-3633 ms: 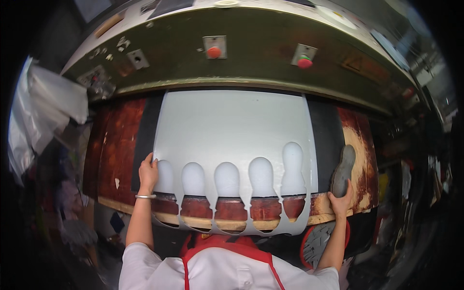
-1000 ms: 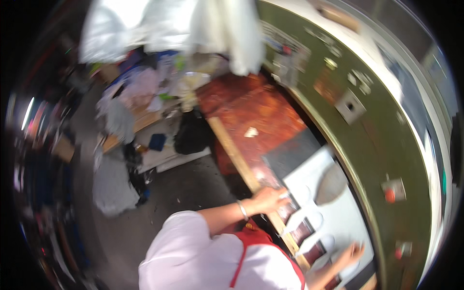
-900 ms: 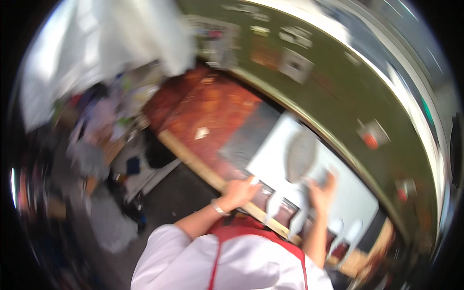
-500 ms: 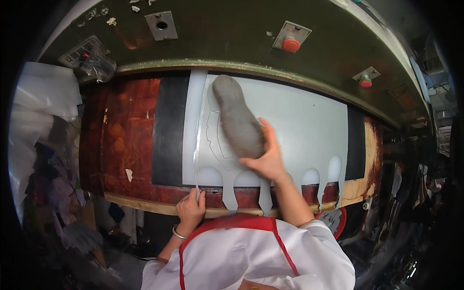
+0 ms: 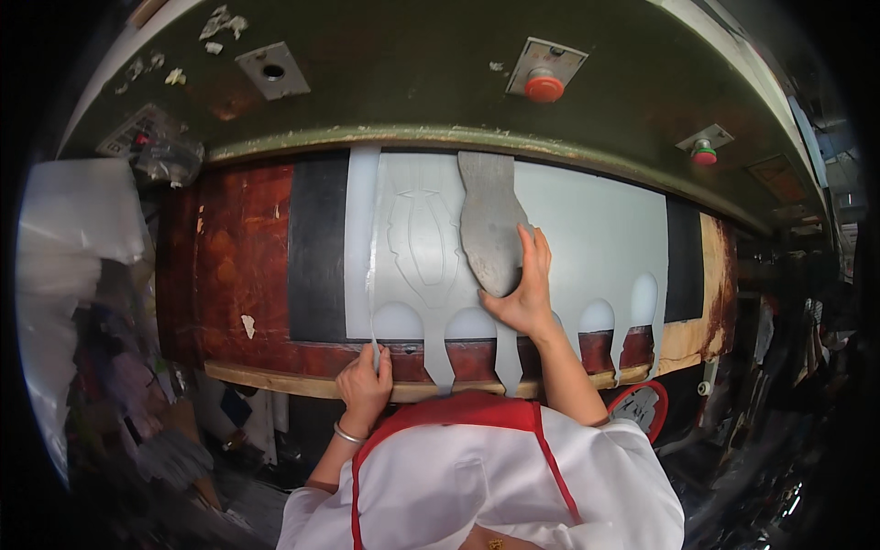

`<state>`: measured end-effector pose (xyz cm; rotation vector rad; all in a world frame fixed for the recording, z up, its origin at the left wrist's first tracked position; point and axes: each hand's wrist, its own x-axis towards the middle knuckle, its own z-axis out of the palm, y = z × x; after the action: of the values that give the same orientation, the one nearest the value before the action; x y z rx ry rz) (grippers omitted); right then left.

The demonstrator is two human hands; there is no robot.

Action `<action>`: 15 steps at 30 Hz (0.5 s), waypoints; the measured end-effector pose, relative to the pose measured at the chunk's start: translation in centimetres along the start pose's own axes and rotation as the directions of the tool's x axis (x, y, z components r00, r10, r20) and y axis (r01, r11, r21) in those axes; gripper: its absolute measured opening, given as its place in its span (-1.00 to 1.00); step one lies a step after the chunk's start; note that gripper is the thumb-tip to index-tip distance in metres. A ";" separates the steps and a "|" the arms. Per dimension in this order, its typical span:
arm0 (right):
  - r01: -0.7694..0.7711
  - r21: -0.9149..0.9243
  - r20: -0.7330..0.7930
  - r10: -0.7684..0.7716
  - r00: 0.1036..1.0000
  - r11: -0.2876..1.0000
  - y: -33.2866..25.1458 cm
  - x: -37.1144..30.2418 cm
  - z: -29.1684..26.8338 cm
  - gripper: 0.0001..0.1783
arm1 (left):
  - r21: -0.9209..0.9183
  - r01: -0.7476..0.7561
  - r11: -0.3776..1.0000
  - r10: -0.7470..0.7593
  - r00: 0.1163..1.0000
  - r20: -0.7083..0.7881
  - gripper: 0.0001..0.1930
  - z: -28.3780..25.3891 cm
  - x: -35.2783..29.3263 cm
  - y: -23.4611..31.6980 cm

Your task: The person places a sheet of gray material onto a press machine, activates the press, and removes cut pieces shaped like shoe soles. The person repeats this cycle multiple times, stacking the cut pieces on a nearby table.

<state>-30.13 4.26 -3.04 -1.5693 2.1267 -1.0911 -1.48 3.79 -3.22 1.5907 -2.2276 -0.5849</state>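
My right hand [image 5: 530,298] grips the near end of a grey cutting die [image 5: 492,215], thumb on its left side and fingers on its right. The die is a long flat block with a wavy outline, lying over a light grey sheet [image 5: 591,225]; its far end meets the edge of the green machine. Left of it, a cut outline [image 5: 423,240] of similar shape shows in the sheet. At the near edge my left hand [image 5: 365,383] pinches the sheet's left edge strip between thumb and fingers. Rounded cutouts and narrow tongues line the sheet's near side.
A green machine beam [image 5: 403,82] spans the far side, bearing a red button [image 5: 544,87] and a green-and-red button [image 5: 704,154]. Beneath the sheet lie a white board [image 5: 359,247] and a black mat [image 5: 318,247]. Clear plastic [image 5: 82,238] hangs at left.
My right hand has shifted the die rightward and turned it straighter, uncovering the whole cut outline at left. My left hand stays pinched on the sheet's edge.
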 end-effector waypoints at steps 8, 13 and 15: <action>-0.263 -0.030 -0.792 0.138 0.595 0.964 3.3 16.2 -16.8 -0.06 | 0.015 0.047 0.999 -0.045 0.992 -0.116 -0.79 0.8 9.2 1.3; -0.178 -0.117 -0.764 0.026 0.644 0.977 8.2 18.9 -17.4 0.01 | -0.008 0.136 0.991 -0.136 0.983 -0.119 -0.75 1.5 16.5 2.6; -0.106 -0.153 -0.766 -0.050 0.641 0.982 9.2 18.3 -16.4 0.02 | -0.039 0.035 0.999 -0.041 0.985 -0.166 -0.74 1.7 19.5 2.8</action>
<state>-53.38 -4.56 5.25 -1.2264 2.8383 -1.8522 -10.74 -13.70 -2.57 1.6053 -2.0576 -0.4802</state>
